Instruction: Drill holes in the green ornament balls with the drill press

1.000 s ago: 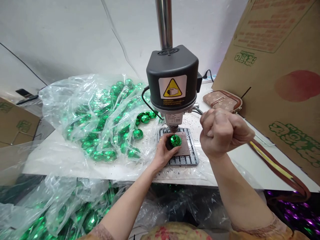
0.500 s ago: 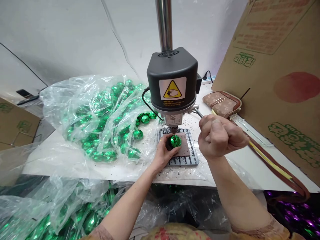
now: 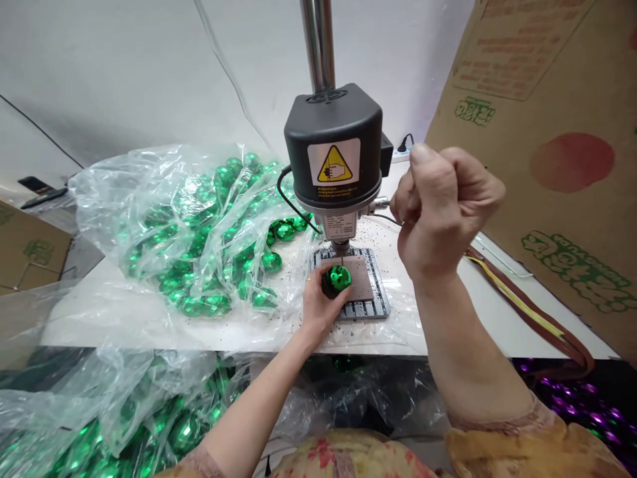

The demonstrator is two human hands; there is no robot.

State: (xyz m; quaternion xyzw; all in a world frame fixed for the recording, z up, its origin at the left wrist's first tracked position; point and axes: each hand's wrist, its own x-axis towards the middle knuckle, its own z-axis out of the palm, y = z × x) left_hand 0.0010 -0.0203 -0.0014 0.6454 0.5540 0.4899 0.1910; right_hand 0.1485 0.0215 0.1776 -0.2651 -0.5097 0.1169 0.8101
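My left hand (image 3: 321,302) is closed round a shiny green ball (image 3: 341,279), thumb on the near side and fingers on the far left. The ball sits over a flat brownish pad (image 3: 362,282) on the slotted metal base (image 3: 382,307) of a small black drill press (image 3: 333,146). Its chuck (image 3: 341,247) is just above and behind the ball. To the right of the machine head, my right hand (image 3: 442,199) makes a fist round the end of the feed lever (image 3: 381,204); most of the grip is hidden inside the fingers.
Clear plastic bags of green faceted balls (image 3: 194,265) cover the table's left side, with more balls (image 3: 184,431) below its front edge. Dark shavings lie about the base. A brown strap (image 3: 542,325) and a large cardboard box (image 3: 557,219) stand at right; purple balls (image 3: 577,405) show below.
My right fist has risen with the lever. The chuck has come up off the ball, and my left hand has tilted the ball slightly leftward. The whole view has shifted a little.
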